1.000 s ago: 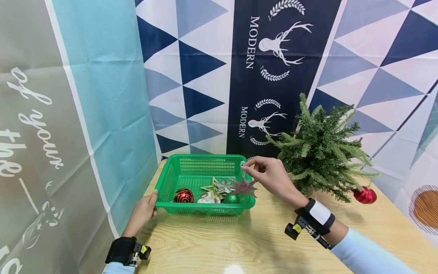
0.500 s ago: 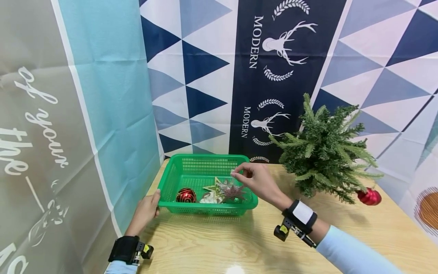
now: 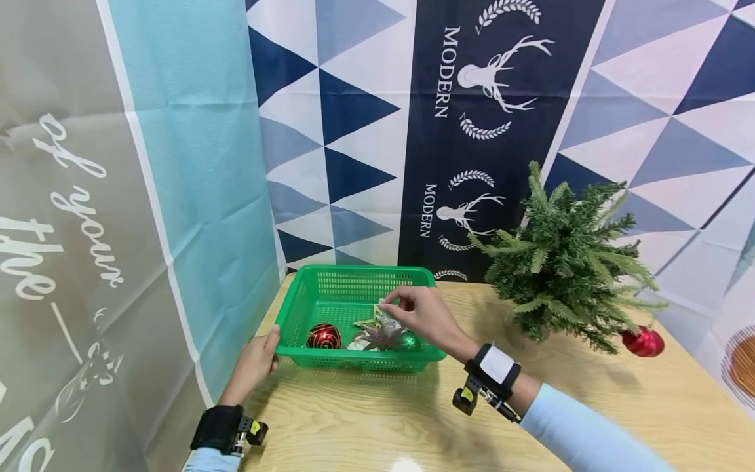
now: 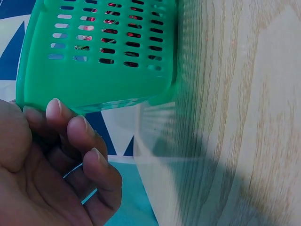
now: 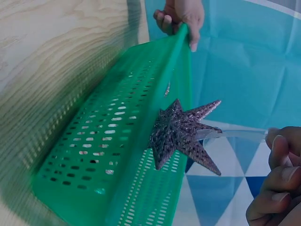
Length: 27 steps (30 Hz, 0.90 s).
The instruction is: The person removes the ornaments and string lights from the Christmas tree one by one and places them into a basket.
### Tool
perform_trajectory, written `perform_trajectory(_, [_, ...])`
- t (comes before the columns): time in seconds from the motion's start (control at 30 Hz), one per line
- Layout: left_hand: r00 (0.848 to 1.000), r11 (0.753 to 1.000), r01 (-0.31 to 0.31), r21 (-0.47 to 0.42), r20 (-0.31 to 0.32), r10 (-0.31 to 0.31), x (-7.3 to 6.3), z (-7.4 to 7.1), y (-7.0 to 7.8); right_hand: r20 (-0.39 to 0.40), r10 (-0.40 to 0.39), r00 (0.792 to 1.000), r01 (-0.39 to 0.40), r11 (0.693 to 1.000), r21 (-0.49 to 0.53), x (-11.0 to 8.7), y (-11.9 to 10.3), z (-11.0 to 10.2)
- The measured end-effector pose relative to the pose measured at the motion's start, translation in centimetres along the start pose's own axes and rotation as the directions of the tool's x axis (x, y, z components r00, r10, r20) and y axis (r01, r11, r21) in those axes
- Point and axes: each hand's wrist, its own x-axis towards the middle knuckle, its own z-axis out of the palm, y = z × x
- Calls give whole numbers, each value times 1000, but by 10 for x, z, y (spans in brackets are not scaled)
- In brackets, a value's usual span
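Observation:
My left hand (image 3: 250,364) grips the near left corner of a green plastic basket (image 3: 360,355); in the left wrist view the thumb and fingertips close on the rim. Over the basket, my right hand (image 3: 421,318) pinches a clear ribbon loop (image 5: 244,134) between thumb and fingers. From the loop hangs a glittery dusky-pink star ornament (image 5: 175,132) with several points, low over the basket's contents. Inside lie a red bauble with gold swirls (image 3: 324,336), a green bauble (image 3: 408,341), a gold-edged star (image 3: 368,322) and a silvery ornament (image 3: 390,322), partly covered by the hanging star.
A small artificial Christmas tree (image 3: 566,269) stands at the right on the wooden table (image 3: 354,419). One red bauble (image 3: 643,341) hangs from its lower right branch. Patterned cloth (image 3: 354,131) rises behind the table, and another cloth lines the left side.
My right hand has moved left and slightly down with the star ornament, from the basket's right edge to over its contents. The left hand keeps its hold on the rim.

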Motion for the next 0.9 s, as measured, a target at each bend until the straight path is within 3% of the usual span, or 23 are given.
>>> perform_trajectory(0.4, [1000,1000,12,-3,7,-12,2,1,1,53,-5,999,7,1000,-26,6,11,22])
perform_trajectory(0.9, [1000,1000,16,-20,-3,-16,2,1,3,94,121,988,-118,992,-43,13,36,41])
